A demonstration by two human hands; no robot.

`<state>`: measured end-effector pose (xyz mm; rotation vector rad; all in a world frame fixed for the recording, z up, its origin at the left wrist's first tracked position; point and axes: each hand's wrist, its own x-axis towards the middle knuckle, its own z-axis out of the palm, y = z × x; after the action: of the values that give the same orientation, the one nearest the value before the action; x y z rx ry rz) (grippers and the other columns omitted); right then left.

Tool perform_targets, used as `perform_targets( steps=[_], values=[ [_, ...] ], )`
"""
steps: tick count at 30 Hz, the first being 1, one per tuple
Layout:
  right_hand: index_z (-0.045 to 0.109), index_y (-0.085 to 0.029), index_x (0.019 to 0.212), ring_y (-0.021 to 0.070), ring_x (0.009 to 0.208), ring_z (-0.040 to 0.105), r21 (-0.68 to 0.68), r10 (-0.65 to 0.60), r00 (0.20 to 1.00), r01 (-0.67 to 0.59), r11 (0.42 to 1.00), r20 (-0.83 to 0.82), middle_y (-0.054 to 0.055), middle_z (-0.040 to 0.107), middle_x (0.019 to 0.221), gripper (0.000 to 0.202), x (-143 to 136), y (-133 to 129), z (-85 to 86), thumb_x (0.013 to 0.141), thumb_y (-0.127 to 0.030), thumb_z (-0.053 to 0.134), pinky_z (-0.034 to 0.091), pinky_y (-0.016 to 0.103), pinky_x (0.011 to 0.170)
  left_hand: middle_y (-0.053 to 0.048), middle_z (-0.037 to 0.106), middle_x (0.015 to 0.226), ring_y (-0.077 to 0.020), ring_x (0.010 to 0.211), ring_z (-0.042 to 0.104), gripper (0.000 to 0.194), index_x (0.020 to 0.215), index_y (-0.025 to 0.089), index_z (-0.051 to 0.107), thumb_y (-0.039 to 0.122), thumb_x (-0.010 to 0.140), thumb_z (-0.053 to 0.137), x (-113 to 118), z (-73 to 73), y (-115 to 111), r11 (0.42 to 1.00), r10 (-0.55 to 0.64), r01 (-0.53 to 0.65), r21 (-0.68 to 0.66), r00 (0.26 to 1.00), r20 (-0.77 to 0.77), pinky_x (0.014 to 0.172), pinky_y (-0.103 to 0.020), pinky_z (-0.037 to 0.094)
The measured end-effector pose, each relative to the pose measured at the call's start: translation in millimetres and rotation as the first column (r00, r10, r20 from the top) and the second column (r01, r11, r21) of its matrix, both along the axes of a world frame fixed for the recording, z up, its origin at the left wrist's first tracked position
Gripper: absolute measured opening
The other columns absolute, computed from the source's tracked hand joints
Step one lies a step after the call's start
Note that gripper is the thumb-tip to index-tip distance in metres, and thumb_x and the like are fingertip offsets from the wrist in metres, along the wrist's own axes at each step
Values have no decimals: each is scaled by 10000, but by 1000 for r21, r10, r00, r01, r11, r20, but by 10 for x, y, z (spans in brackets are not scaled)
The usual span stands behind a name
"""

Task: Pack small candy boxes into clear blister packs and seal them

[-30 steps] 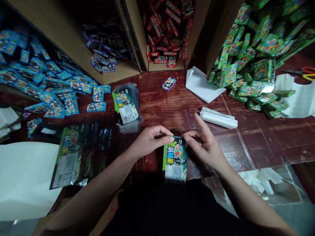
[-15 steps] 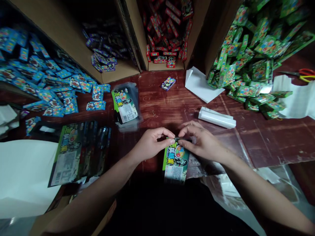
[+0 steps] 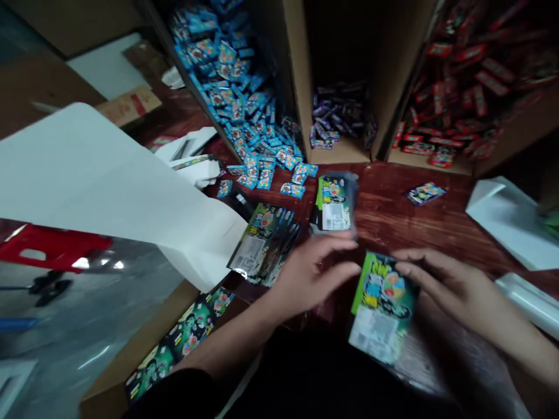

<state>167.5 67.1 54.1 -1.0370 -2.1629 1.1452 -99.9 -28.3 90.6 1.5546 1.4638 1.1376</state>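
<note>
A black and green printed candy packet [image 3: 379,308] hangs from my right hand [image 3: 445,285], its top right corner pinched between thumb and fingers. My left hand [image 3: 317,270] is just left of the packet, thumb and fingers apart, with nothing between them. Behind my left hand lies a stack of similar packets [image 3: 334,203] in clear plastic. A row of packets [image 3: 262,238], overlapping one another, rests farther left on the table. One small purple box [image 3: 425,193] lies alone towards the right.
Tall cartons hold small blue boxes [image 3: 236,99], purple boxes [image 3: 343,113] and red boxes [image 3: 458,110]. Some blue boxes spill onto the table [image 3: 384,224]. A white sheet [image 3: 109,169] spans the left side above a carton of packets [image 3: 192,331]. A white roll [image 3: 528,302] lies right.
The view has swung left. My left hand has let go of the packet's top edge and opened, while my right hand keeps hold of it.
</note>
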Motion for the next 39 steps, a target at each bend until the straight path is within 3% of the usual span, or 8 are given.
perform_targets(
  steps=[4,10,17,20,24,30,37,39],
  values=[
    [724,-230,1088,217,1020,706,6,-21,979,22,1000,-201,55,755,1122,226,-1284,372,280,962,-387,621,553,370,934,-98,618,1377,-264,1303,555,462,1349,220,567,518,1010,470,-959,281,-334,826,564,-549,130,802,-198,1115,-429,418],
    [746,-199,1041,218,1087,681,105,126,992,-124,987,-12,60,760,1095,210,-2852,480,163,994,-298,568,510,397,1015,-171,561,1433,-365,1325,528,812,1487,176,424,677,866,576,-1503,61,-393,894,250,-435,-113,691,-678,1093,-498,423],
    [359,-155,1562,388,1558,101,278,101,932,-205,938,347,179,208,1676,844,-1935,520,-139,890,-572,654,153,635,1225,-179,607,1352,-373,1218,610,851,1482,140,416,665,836,596,-1461,-56,-361,873,159,-431,-230,696,-701,1020,-482,490],
    [344,-127,1563,335,1556,175,277,216,937,-292,916,273,180,265,1658,775,-1911,559,-203,960,-573,536,189,564,1247,-192,583,1375,-371,1276,566,824,1482,127,395,598,843,615,-1386,-71,-372,876,183,-427,-224,724,-665,1049,-488,476],
    [324,-151,1566,262,1420,474,157,362,932,-362,919,35,149,520,1518,745,-2518,487,-181,988,-599,464,388,442,1171,-205,522,1419,-382,1319,518,730,1493,133,371,473,878,572,-1221,-132,-385,877,206,-456,-153,643,-738,1075,-532,449],
    [431,-153,1509,258,1264,625,99,355,927,-367,925,121,92,720,1277,637,-2936,489,-123,1008,-546,454,456,413,1096,-180,517,1423,-377,1302,532,708,1516,170,346,477,901,514,-1154,-159,-481,877,145,-442,-191,620,-771,1041,-535,482],
    [223,-169,1614,383,1559,102,264,224,910,-325,908,350,176,163,1679,1003,-2027,599,-213,862,-732,575,99,639,1233,-220,430,1529,-436,1360,473,672,1479,158,421,464,895,548,-1209,-63,-467,900,218,-433,-49,545,-810,1089,-639,395],
    [354,-181,1573,418,1539,174,304,206,851,-383,872,483,182,250,1654,995,-1600,566,-336,782,-646,741,155,658,1221,-198,338,1602,-439,1411,413,617,1438,191,481,441,886,599,-1043,79,-482,904,347,-411,114,552,-758,1131,-658,331]
  ],
)
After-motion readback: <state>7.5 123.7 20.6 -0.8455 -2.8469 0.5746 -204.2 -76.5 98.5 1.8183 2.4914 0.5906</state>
